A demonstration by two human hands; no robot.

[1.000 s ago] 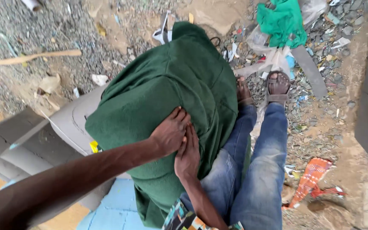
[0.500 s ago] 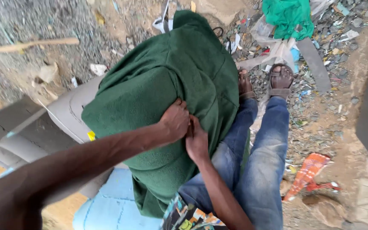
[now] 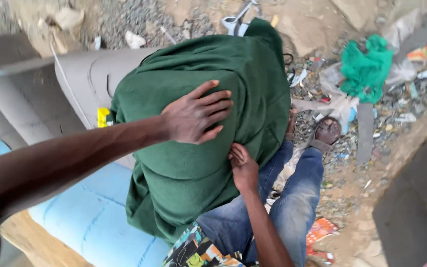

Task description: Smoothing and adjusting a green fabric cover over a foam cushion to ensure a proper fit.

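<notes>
Around you lie a light blue foam slab (image 3: 82,217) at the lower left, grey moulded panels (image 3: 82,79) beside it, a crumpled bright green cloth (image 3: 366,69) on the littered gravel ground (image 3: 174,20) upper right, and an orange wrapper (image 3: 322,230) near your jeans.

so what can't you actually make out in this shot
- What the green cloth covers: hidden in the head view, draped right over it.
- Right hand fingertips: tucked into a fold, grip unclear.
- Left hand: palm hidden, flat on the cloth.
- Blue pad: cut off by the bottom edge.
</notes>
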